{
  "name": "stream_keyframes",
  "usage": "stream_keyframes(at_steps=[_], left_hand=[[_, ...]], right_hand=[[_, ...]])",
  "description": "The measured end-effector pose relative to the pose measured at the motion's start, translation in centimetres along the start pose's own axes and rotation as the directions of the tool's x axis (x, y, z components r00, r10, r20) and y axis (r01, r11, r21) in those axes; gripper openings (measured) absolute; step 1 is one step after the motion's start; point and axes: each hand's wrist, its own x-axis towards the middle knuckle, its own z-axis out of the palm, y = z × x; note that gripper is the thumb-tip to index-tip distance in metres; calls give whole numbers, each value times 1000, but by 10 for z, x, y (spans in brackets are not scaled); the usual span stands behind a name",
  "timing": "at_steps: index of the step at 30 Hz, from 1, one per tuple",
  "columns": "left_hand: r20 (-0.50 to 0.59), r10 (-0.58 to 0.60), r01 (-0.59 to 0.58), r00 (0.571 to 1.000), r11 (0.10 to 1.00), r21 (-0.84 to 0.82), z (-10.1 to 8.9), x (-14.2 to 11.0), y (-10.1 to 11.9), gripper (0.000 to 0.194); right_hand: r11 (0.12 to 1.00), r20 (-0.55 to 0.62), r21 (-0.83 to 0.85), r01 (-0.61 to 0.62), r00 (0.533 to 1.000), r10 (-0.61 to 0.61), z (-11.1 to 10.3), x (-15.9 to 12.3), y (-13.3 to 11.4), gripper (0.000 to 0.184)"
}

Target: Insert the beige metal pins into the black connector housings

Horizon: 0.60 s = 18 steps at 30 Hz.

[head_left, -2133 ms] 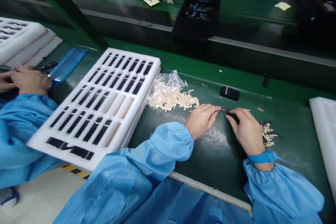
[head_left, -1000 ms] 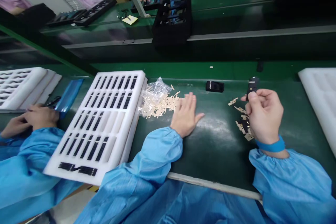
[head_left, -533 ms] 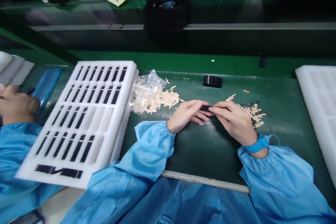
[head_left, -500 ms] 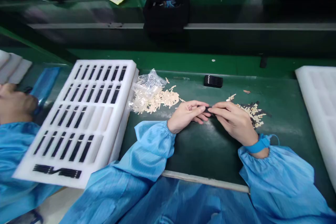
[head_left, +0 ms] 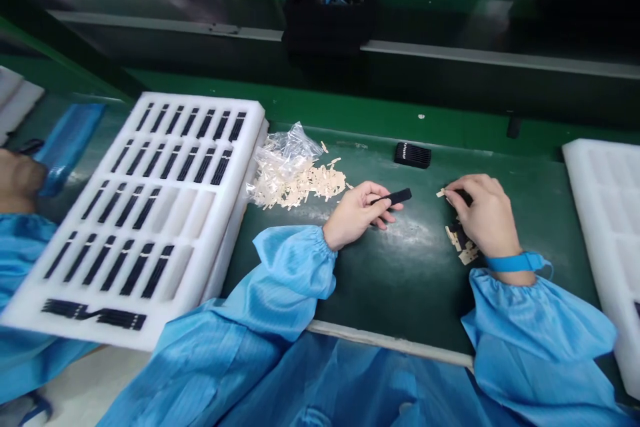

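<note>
The right hand (head_left: 487,210) has left the black strip (head_left: 399,197) pinched by the left hand (head_left: 353,212) and nearly closes at a cream piece (head_left: 440,193), hold unclear, apparently shifting work there.

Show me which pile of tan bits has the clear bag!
The pile by the left hand: the bag touches it. The smaller one, by the right hand, has none.

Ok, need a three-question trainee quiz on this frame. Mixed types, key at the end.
1. True or false: the left hand holds a black strip.
2. The right hand has a wristband. Colour? A) white B) blue C) black
3. Fill in: the clear bag is by a heap of loose ___ pieces.

Key:
1. True
2. B
3. beige
</note>
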Motion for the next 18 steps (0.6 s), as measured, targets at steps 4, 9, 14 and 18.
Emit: stream_keyframes(at_steps=[4,9,14,18], left_hand=[[2,6,-6,1000,1000,30,0,0,-3,24],[1,14,-14,1000,999,46,-1,0,-4,23],[8,18,-18,1000,996,82,-1,0,-3,30],[-2,24,-24,1000,996,91,0,0,-3,32]], right_hand=[[992,21,88,-87,996,85,-4,1,0,15],[987,38,37,-159,987,158,-1,2,9,21],[975,65,65,-214,976,210,-1,3,11,19],[973,7,74,-217,976,217,1,4,4,19]])
